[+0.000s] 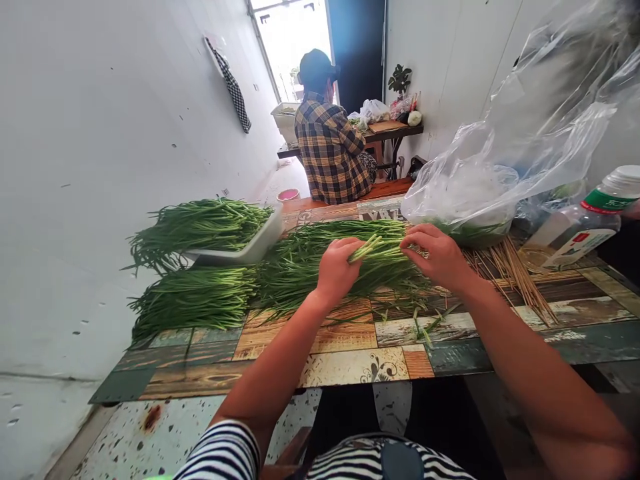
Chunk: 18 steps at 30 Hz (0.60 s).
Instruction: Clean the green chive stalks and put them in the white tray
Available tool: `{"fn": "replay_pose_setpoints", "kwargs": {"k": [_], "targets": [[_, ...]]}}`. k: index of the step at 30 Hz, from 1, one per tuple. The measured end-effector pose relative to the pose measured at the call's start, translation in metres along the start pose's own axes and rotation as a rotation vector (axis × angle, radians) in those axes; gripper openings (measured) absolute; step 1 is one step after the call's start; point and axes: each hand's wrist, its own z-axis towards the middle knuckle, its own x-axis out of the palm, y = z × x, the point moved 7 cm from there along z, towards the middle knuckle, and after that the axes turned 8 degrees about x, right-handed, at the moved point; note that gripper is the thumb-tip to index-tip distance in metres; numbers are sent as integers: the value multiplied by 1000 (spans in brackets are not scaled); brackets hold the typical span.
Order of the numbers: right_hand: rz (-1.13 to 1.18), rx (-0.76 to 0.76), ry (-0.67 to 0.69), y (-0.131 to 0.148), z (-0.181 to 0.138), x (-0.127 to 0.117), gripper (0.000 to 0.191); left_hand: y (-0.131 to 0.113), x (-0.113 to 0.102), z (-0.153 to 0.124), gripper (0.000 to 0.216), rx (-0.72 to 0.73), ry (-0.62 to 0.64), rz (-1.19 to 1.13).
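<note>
My left hand (340,267) is wrapped round a small bunch of garlic chives (369,248), with the pale stem ends pointing to the right. Just to the right, my right hand (434,257) has its thumb and fingertips drawn together by the stem ends. What lies in that pinch, if anything, is too small to make out. Under and behind both hands spreads a loose heap of chives (295,267). Trimmed leaf scraps (423,327) lie on the tabletop in front of my right hand.
A white tray (260,240) heaped with chives stands at the left, behind another chive pile (195,300). Thin wooden sticks (520,273), a plastic bottle (585,220) and a clear plastic bag (465,187) are at the right. Beyond the wood-patterned table (280,333) sits a person (330,140).
</note>
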Motion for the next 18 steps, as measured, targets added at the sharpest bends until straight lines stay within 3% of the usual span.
{"fn": "replay_pose_setpoints", "kwargs": {"k": [4, 8, 11, 14, 18], "targets": [[122, 31, -72, 17, 0, -8, 13, -6, 5, 1, 22, -19, 74, -52], [370, 235, -114, 13, 0, -4, 17, -7, 4, 1, 19, -74, 47, -105], [591, 440, -24, 7, -1, 15, 34, -4, 5, 0, 24, -139, 33, -141], [622, 599, 86, 3, -8, 35, 38, -5, 8, -2, 22, -153, 42, -157], [603, 639, 46, -2, -16, 40, 38, -10, 7, -2, 20, -165, 54, -134]]}}
